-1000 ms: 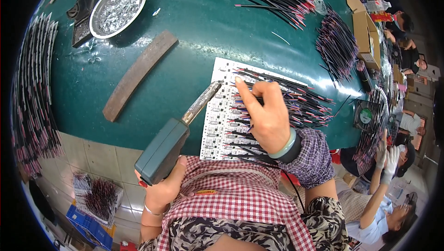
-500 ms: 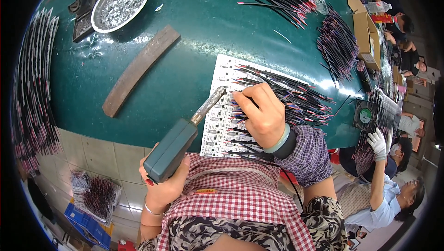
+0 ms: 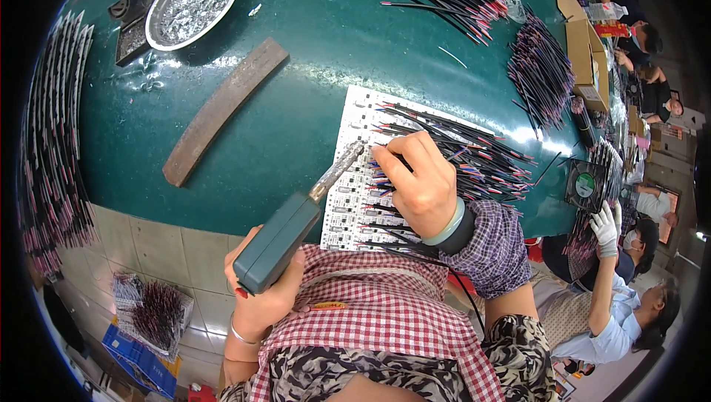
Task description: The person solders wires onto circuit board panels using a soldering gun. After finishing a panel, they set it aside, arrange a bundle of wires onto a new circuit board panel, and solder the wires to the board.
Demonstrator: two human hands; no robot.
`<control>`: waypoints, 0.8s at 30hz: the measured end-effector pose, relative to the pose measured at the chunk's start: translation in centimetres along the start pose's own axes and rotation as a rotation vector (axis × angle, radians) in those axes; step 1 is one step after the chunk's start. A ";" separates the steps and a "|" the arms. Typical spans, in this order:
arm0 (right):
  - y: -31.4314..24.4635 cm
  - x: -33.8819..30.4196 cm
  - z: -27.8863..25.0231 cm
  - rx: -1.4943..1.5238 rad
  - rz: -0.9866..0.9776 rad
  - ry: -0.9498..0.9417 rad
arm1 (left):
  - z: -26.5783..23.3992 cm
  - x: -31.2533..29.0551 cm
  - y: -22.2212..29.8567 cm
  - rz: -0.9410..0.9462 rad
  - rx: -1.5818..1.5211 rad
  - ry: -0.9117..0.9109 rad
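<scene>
My left hand (image 3: 272,306) grips a dark green soldering gun (image 3: 278,243), its crusted metal tip resting at or just above a white panel of small circuit boards (image 3: 354,109). Close beside that tip, my right hand (image 3: 424,183) is closed in a pinch at a wire end on the panel. The fingers partly hide that wire. Rows of black wires (image 3: 481,169) with red and blue ends run rightward from the panel, some passing under my right hand.
A curved brown bar (image 3: 222,117) and a metal bowl of silvery scraps (image 3: 158,28) lie on the green table (image 3: 318,32) to the left. Wire bundles (image 3: 541,69) are at the far right. Finished-looking strips (image 3: 55,135) hang over the left edge. A gloved co-worker (image 3: 615,313) sits at right.
The soldering gun has shifted very slightly right, its tip closer to my right fingertips. My right hand stays in place. The co-worker's gloved hand at the right has moved slightly.
</scene>
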State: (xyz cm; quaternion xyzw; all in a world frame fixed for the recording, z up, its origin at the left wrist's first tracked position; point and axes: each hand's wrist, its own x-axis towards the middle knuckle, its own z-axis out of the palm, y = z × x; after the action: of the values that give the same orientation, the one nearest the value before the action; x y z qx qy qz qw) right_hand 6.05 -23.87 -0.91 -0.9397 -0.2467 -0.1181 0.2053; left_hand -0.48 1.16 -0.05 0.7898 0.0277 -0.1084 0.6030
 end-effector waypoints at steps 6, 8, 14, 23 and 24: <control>-0.2 0.0 -0.2 -0.013 0.010 -0.016 | -0.1 -0.6 -0.8 0.091 0.023 0.074; -0.1 0.0 -0.1 -0.012 0.021 -0.002 | 0.0 -0.4 -0.6 0.097 0.015 0.061; -0.1 0.0 0.2 0.052 0.045 0.040 | 0.1 0.0 -0.1 0.072 0.006 0.028; 0.2 -0.3 0.3 0.081 0.028 0.047 | 0.0 0.1 0.4 0.103 0.072 -0.013; 0.2 -0.3 0.3 0.082 0.027 0.046 | 0.0 0.0 0.3 0.101 0.072 -0.012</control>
State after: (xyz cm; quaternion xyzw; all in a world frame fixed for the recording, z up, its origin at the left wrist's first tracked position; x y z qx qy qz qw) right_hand 5.97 -24.02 -1.33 -0.9308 -0.2338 -0.1267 0.2510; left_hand -0.42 1.08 0.28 0.8109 -0.0198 -0.0832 0.5789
